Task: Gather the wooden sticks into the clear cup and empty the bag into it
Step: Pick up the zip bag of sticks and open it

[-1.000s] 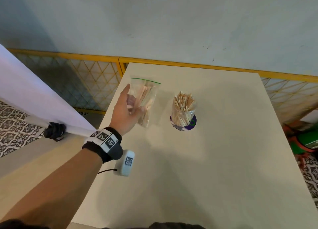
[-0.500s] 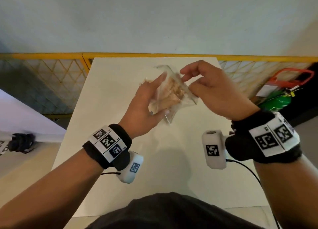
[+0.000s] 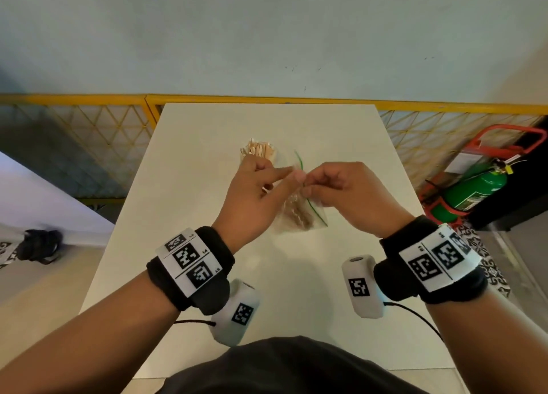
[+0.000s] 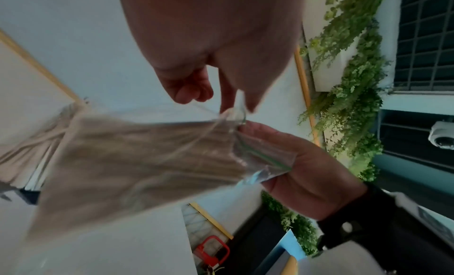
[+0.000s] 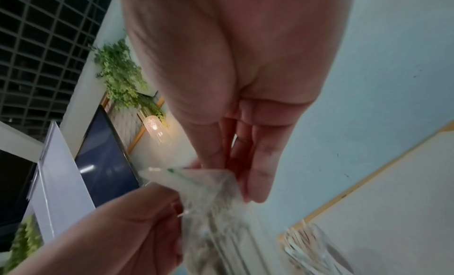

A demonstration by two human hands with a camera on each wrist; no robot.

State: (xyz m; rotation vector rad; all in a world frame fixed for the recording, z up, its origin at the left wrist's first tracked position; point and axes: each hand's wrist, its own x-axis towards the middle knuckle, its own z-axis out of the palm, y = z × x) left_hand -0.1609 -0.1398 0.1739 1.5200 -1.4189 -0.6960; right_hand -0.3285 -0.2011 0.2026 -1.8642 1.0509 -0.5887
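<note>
A clear zip bag (image 3: pixel 299 212) with a green seal line and wooden sticks inside hangs above the white table (image 3: pixel 296 290). My left hand (image 3: pixel 292 175) pinches the bag's top edge from the left; my right hand (image 3: pixel 307 183) pinches the same edge from the right. In the left wrist view the bag (image 4: pixel 137 159) stretches out blurred, held at its mouth by both hands. The right wrist view shows the bag (image 5: pixel 211 201) and its green seal between the two hands. The clear cup (image 3: pixel 261 153), full of wooden sticks, stands on the table just behind my left hand; the cup (image 5: pixel 317 246) shows at lower right.
A yellow lattice fence (image 3: pixel 89 138) runs behind the table. A green fire extinguisher (image 3: pixel 471 192) in a red stand sits on the floor at the right. A white board (image 3: pixel 38 192) leans at the left.
A second ago only my left hand held the bag beside the cup. My right hand came in, and both hands have shifted from gripping the bag's body to pinching its top edge.
</note>
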